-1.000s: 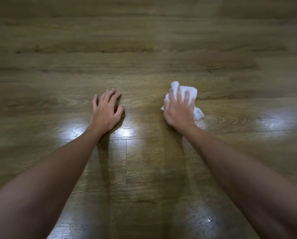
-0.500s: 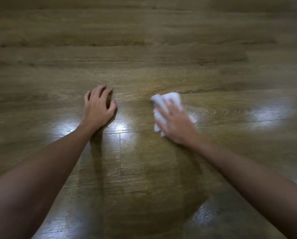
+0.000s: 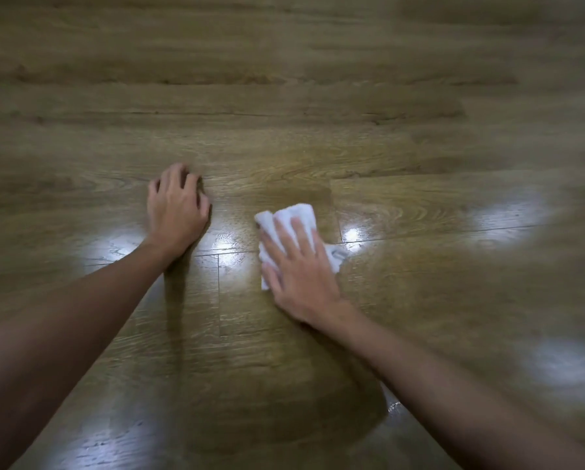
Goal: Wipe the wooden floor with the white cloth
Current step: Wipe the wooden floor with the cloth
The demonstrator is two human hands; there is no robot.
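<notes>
White cloth [image 3: 293, 215] under flat right fingers [image 3: 286, 237]

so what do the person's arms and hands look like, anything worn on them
Both forearms are bare as far as the frame shows, with no sleeves in view. The left hand and right hand have no gloves, and no rings, watch or bracelets can be seen.

Left arm: reached forward from the lower left, bare.
Left hand [image 3: 177, 212]: lay palm down, fingers bent at the knuckles, tips tucked under.
Right arm: reached in from the lower right, bare.
Right hand [image 3: 298, 273]: lay palm down, fingers straight and spread, angled up-left.
</notes>
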